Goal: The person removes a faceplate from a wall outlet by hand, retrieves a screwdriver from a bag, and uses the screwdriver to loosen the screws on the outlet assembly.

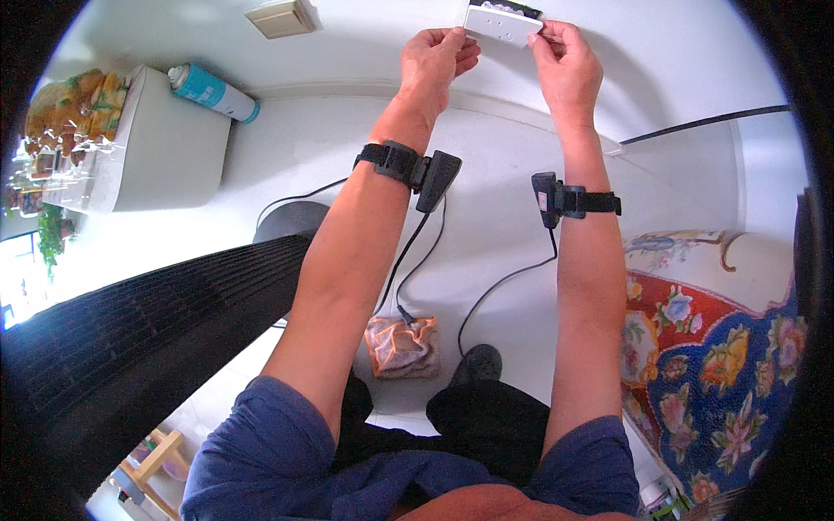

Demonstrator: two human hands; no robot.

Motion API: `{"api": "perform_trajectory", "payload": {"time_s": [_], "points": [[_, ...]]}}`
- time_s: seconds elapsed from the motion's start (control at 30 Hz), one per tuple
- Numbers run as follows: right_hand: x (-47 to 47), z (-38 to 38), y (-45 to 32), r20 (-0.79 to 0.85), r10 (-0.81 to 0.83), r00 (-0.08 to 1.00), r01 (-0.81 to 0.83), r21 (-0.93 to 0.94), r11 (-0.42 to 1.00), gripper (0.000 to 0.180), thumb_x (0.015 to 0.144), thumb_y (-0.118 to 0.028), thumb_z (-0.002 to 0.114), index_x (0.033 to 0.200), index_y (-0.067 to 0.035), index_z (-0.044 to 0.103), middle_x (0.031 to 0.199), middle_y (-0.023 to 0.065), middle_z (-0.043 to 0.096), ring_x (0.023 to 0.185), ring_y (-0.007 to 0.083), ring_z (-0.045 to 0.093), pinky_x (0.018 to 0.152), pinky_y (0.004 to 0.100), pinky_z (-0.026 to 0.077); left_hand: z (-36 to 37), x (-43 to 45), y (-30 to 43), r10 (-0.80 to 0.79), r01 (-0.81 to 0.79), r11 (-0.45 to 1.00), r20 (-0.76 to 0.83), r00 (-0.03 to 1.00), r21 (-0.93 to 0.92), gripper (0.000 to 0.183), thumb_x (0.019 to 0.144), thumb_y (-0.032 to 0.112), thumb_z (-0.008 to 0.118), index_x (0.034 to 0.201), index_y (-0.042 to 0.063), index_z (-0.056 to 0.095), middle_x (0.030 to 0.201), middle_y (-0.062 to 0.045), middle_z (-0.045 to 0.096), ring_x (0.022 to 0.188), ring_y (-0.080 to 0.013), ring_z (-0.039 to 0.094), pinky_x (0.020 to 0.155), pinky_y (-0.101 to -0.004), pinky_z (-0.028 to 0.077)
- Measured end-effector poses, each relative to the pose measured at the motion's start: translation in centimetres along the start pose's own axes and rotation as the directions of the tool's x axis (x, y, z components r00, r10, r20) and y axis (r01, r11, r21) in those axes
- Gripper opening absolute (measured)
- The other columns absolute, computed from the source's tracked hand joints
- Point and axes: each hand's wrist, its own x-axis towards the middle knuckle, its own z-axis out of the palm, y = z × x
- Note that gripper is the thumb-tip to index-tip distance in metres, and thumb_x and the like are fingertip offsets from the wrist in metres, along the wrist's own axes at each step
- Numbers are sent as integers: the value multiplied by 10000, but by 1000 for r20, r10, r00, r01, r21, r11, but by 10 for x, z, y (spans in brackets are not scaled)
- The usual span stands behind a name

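A white wall socket plate (500, 26) is tilted at the top of the view, its slotted face turned towards me. Behind its upper edge shows a dark opening (521, 8) in the wall, with something pale and shiny between the two. My left hand (438, 60) holds the plate's left edge between thumb and fingers. At the opposite edge, my right hand (569, 68) pinches the lower right corner. The back of the plate and any wires there are hidden. Each forearm carries a black strapped device (438, 179) with a cable.
A closed beige wall plate (280, 18) is at the upper left. Below it, a spray can (214, 93) lies beside a white box-shaped stand (172, 146). A black tower fan (163, 325) leans across the left. Cables run to a folded cloth (404, 348). Floral fabric (723, 371) covers something right.
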Motion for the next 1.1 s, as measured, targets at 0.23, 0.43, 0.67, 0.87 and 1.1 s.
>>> {"api": "perform_trajectory", "payload": {"time_s": [0.23, 0.43, 0.67, 0.87, 1.1], "points": [[5, 5, -9, -111, -28, 993, 17, -100, 995, 169, 830, -171, 734, 955, -82, 664, 874, 84, 719, 788, 253, 701, 726, 378, 547, 9, 2, 7, -18, 17, 999, -26, 1000, -36, 367, 993, 181, 574, 1186, -121, 492, 1047, -187, 638, 946, -243, 679, 866, -320, 592], [3, 8, -12, -122, -17, 992, -1, -140, 990, 164, 818, -169, 738, 933, -76, 666, 869, 97, 716, 799, 272, 697, 730, 389, 545, 6, 4, 5, 4, -5, 999, -32, 999, -33, 382, 987, 192, 587, 1181, -120, 482, 1042, -197, 642, 937, -250, 682, 849, -321, 597], [4, 7, -10, -71, 15, 997, -25, -144, 989, 180, 826, -193, 732, 937, -75, 654, 877, 94, 720, 792, 285, 700, 731, 397, 546, 8, 4, 2, 6, -10, 998, -67, 998, -60, 354, 981, 186, 597, 1153, -104, 488, 1041, -197, 643, 927, -255, 686, 838, -327, 600], [6, 7, -9, -44, 63, 997, -69, -145, 987, 189, 828, -196, 728, 955, -80, 651, 882, 98, 723, 800, 284, 709, 730, 399, 548, 11, 3, 0, 6, -15, 995, -85, 996, -103, 343, 979, 180, 597, 1150, -96, 487, 1027, -189, 646, 905, -260, 692, 814, -335, 608], [5, 4, -6, -4, 66, 998, -65, -145, 987, 187, 827, -186, 726, 953, -71, 649, 876, 98, 721, 792, 289, 707, 728, 403, 548, 10, 1, -3, 8, -22, 990, -98, 995, -142, 337, 985, 162, 571, 1164, -108, 480, 1028, -193, 641, 922, -266, 689, 801, -338, 612]]}}
